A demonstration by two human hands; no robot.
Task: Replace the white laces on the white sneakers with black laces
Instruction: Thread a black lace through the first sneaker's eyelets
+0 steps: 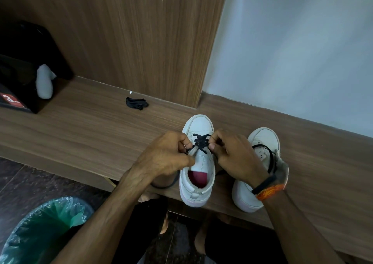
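Two white sneakers stand toe-away on a wooden bench (84, 126). The left sneaker (198, 126) has a black lace (199, 141) crossed through its front eyelets. My left hand (167, 156) pinches the lace's left end beside the eyelets. On the other side, my right hand (236, 158) pinches the right end. A loose length of lace hangs off the bench edge below my left wrist. The right sneaker (262, 138) is partly behind my right wrist, with a black lace (270, 154) lying loosely over it.
A bundled black lace (137, 103) lies on the bench near the wooden wall panel. A black shoebox (22, 78) with a grey paper wad (44, 82) sits at far left. A bin with a green liner (46, 229) stands on the floor at lower left.
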